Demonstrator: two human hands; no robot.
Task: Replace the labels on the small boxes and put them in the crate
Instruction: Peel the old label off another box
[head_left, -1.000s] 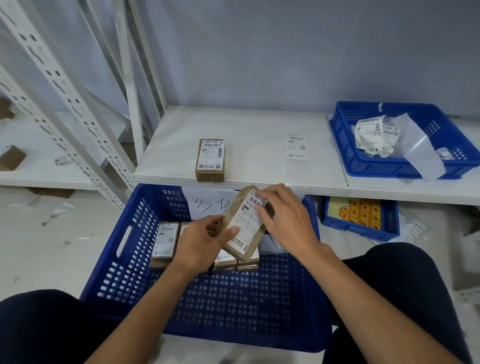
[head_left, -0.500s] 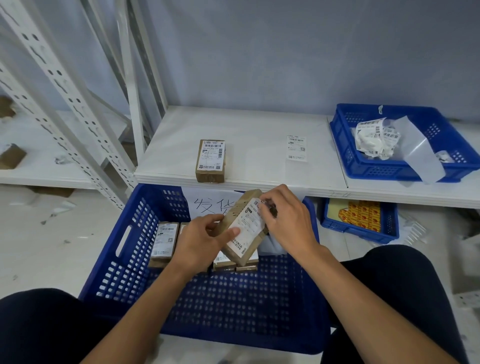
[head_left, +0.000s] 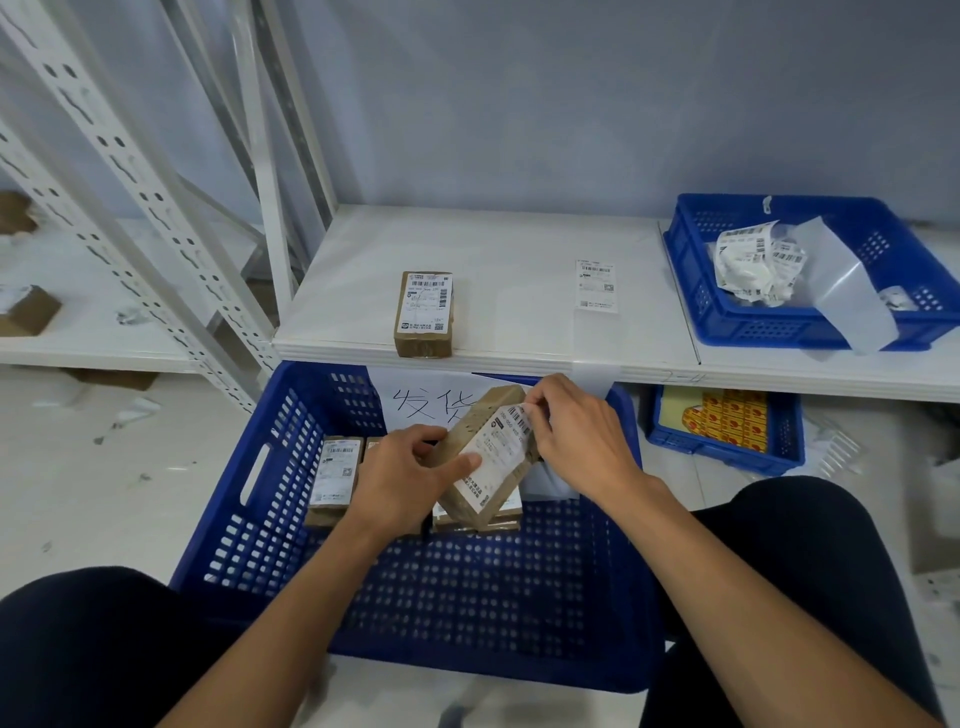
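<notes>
Beneath white shelf (head_left: 493, 270), left hand (head_left: 400, 478) grips tilted brown box (head_left: 470, 427), right hand (head_left: 582, 441) pinches its label (head_left: 498, 460) corner; blue crate (head_left: 291, 431) holds labelled boxes (head_left: 335, 473).

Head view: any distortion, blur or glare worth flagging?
Head view: the wide-angle lens bows the shelf edge; light is soft and even, no glare; the held box and its label are sharp, no motion blur.

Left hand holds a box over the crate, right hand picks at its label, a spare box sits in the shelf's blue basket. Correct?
No. In the head view the spare box sits on the bare shelf, left of the blue basket; the rest holds.
</notes>
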